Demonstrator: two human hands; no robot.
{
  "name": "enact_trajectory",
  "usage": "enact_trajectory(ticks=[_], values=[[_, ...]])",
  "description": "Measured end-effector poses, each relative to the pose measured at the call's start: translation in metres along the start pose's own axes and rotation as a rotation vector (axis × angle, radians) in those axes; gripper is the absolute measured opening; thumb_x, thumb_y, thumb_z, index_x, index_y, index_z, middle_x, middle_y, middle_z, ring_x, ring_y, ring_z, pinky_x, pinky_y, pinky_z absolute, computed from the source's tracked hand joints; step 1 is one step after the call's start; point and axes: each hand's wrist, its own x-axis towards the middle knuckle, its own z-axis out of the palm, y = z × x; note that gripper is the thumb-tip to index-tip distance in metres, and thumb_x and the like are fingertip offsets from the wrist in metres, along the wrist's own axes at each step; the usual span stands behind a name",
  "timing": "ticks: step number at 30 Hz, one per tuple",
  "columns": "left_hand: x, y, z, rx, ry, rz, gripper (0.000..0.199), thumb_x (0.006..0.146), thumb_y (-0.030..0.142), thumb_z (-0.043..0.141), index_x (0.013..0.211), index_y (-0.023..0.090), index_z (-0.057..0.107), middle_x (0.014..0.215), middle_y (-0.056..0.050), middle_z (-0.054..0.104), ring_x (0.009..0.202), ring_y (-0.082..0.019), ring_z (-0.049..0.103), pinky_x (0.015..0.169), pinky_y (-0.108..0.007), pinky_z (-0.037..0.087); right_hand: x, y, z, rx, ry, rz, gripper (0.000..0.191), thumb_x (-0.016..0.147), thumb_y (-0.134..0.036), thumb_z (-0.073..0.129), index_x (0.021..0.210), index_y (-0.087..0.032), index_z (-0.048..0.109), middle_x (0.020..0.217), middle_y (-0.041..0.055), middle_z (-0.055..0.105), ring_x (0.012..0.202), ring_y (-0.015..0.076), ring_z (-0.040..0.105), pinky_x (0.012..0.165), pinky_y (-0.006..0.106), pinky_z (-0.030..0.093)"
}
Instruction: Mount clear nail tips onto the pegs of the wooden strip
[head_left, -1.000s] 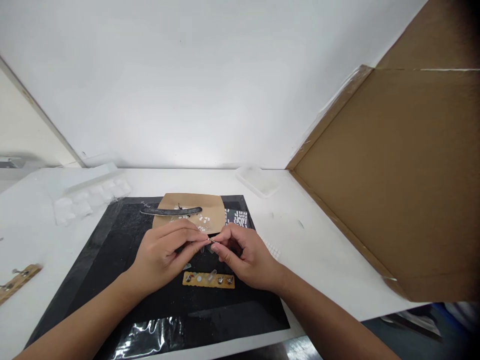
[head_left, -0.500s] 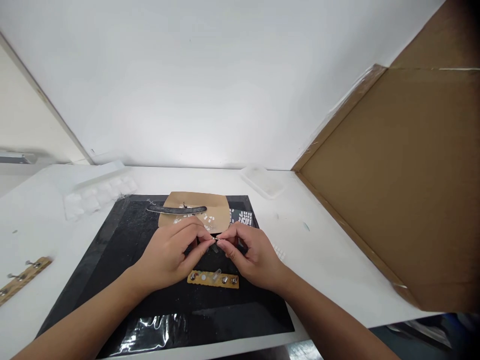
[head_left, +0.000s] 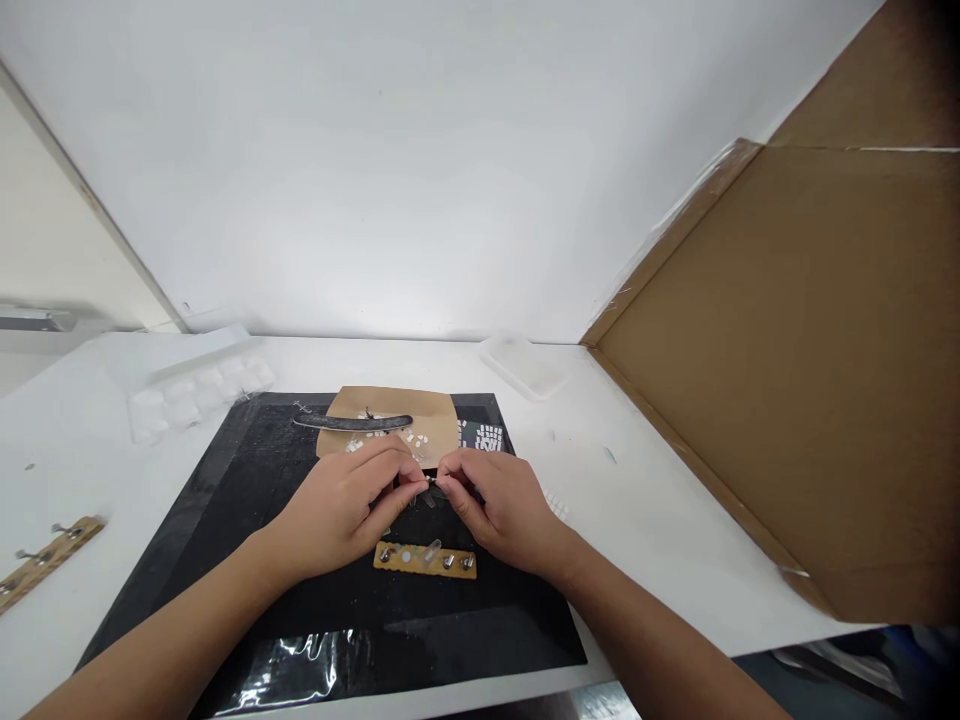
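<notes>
My left hand (head_left: pixel 352 505) and my right hand (head_left: pixel 502 505) meet fingertip to fingertip over the black mat (head_left: pixel 300 625). Both are closed in a pinch on one tiny light-coloured piece (head_left: pixel 430 481), too small to name. Just below the hands lies a yellowish wooden strip (head_left: pixel 461 570) with metal posts and a clear nail-shaped piece (head_left: pixel 432 551) on it. Beyond them is a tan paper sheet (head_left: pixel 439 405), scattered with small white tabs (head_left: pixel 421 440). A dark curved nail file (head_left: pixel 352 422) rests across that sheet.
White tabs stand in rows on a dark card (head_left: pixel 489 438) right of the paper. A clear compartment tray (head_left: pixel 199 390) sits back left, a shallow plastic tray (head_left: pixel 525 368) at the back. Another wooden strip (head_left: pixel 52 562) lies far left. A cardboard panel (head_left: pixel 787 380) rises at right.
My right fingertips have shifted slightly and closed in around the tiny piece, so less of it shows. My left hand stays nearly still. The view has tilted a little.
</notes>
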Motion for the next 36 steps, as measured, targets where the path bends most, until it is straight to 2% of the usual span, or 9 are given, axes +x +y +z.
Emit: enact_trajectory(ticks=[5,9,19,29,36], values=[[-0.0008,-0.0026,-0.0001,-0.014,-0.039,0.012,0.012,0.109,0.022,0.052,0.107,0.018,0.064,0.100,-0.006,0.068,0.090,-0.017,0.063,0.081,-0.031,0.052,0.0002,0.0010,-0.0022,0.006,-0.009,-0.072,0.027,0.113,-0.035,0.040,0.102,-0.022,0.061,0.095,0.0041,0.074,0.080,0.0184,0.064,0.072,0.031,0.042],[-0.0010,-0.0033,0.0005,0.003,-0.031,0.041,0.014,0.109,0.021,0.051,0.110,0.018,0.065,0.101,-0.007,0.069,0.091,-0.018,0.065,0.082,-0.031,0.054,-0.0007,0.0031,-0.0024,0.044,-0.031,-0.086,0.031,0.114,-0.033,0.036,0.096,-0.022,0.059,0.090,0.0040,0.071,0.075,0.0175,0.061,0.069,0.031,0.042],[0.0001,-0.0012,0.0006,0.240,0.029,0.187,0.007,0.107,0.017,0.054,0.108,0.017,0.062,0.096,-0.005,0.070,0.083,-0.017,0.067,0.071,-0.028,0.051,0.0002,0.0021,-0.0028,0.099,-0.079,-0.105,0.035,0.114,-0.033,0.031,0.088,-0.023,0.052,0.080,0.0012,0.062,0.069,0.0163,0.054,0.066,0.030,0.041],[-0.0020,0.0006,0.0012,0.341,0.027,0.205,0.006,0.107,0.018,0.052,0.108,0.018,0.059,0.096,-0.005,0.069,0.080,-0.020,0.067,0.066,-0.030,0.049,-0.0016,0.0009,-0.0035,0.119,-0.106,-0.136,0.029,0.113,-0.030,0.034,0.095,-0.023,0.055,0.082,0.0003,0.062,0.071,0.0162,0.054,0.069,0.030,0.041],[-0.0022,0.0035,0.0018,0.399,0.025,0.206,0.009,0.108,0.018,0.047,0.106,0.018,0.055,0.092,-0.004,0.068,0.070,-0.018,0.063,0.059,-0.030,0.045,-0.0025,-0.0003,-0.0034,0.131,-0.103,-0.147,0.028,0.113,-0.030,0.036,0.096,-0.023,0.056,0.082,0.0000,0.063,0.069,0.0159,0.054,0.069,0.028,0.041]])
